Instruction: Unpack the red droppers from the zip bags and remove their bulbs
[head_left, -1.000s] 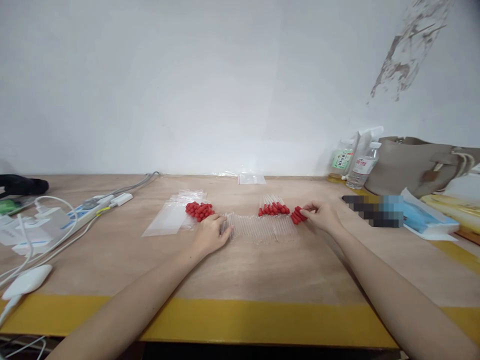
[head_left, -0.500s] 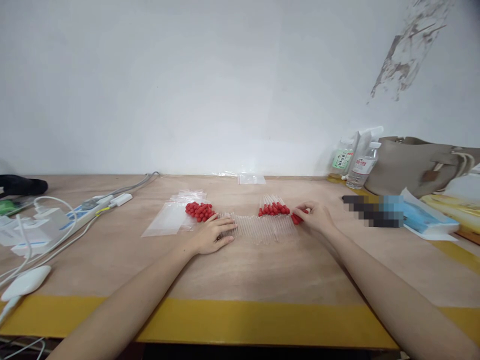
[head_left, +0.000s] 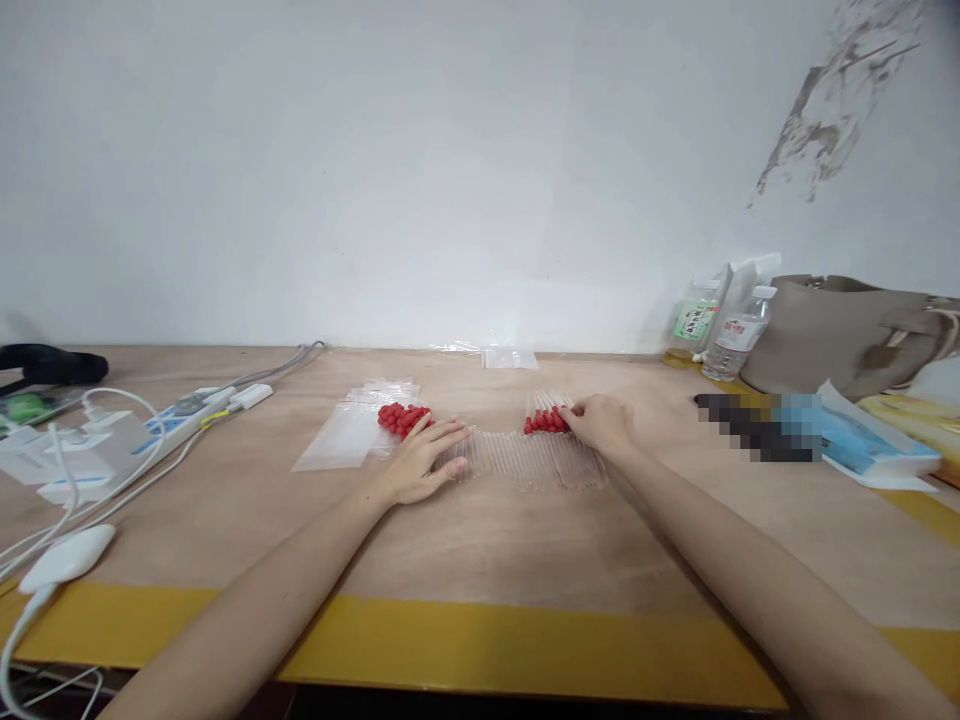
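My left hand [head_left: 424,463] lies with its fingers spread over the left end of a row of clear thin tubes [head_left: 529,460]. Behind its fingertips sits a heap of small red rubber bulbs [head_left: 401,418], partly covered by the hand. My right hand [head_left: 602,424] is at the back right of the row, with thumb and fingers closed on red bulbs at the right end of a group of red-bulbed droppers [head_left: 545,419]. Their clear stems point toward the wall. How many bulbs the right fingers grip is hidden.
Clear zip bags [head_left: 330,440] lie left of the bulb heap, and another small bag [head_left: 511,358] is near the wall. A power strip [head_left: 176,425] with chargers and cables is on the left. Bottles [head_left: 739,335], a grey handbag [head_left: 832,335] and a blue pack [head_left: 862,440] are at right.
My right hand has moved left, from loose red bulbs beside the group onto its right end. Those loose bulbs no longer show at their spot. My left hand stays on the tubes, fingers slightly shifted.
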